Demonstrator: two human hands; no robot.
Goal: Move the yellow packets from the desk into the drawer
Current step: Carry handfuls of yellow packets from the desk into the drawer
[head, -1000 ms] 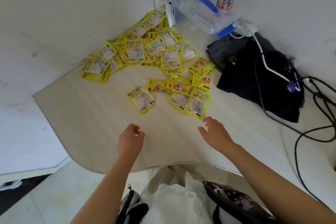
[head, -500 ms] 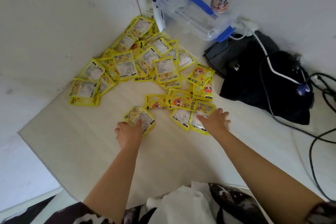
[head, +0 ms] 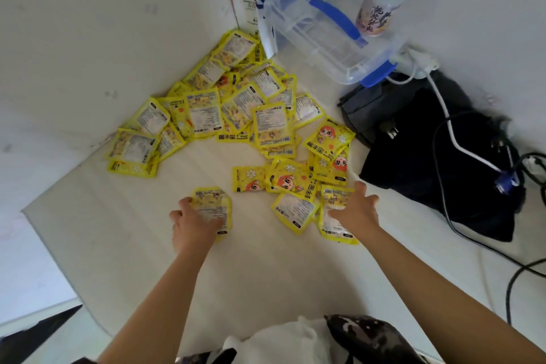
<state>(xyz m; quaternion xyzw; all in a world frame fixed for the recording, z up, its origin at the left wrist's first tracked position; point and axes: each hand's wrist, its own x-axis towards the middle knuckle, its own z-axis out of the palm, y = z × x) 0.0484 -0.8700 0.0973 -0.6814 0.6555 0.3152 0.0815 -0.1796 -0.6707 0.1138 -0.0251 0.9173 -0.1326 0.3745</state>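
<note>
Desk [head: 118, 245], drawer unseen: yellow packets [head: 236, 109] heaped in corner, overlapping, liable to slide off if raked; right hand [head: 356, 211] spread flat over nearest few; left hand [head: 193, 223] clutching one packet [head: 212, 201], crumpled, may slip.

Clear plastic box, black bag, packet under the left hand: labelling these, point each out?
clear plastic box [head: 322, 38], head view, lid.
black bag [head: 428, 162], head view, middle.
packet [head: 214, 201], head view, upper half.
</note>
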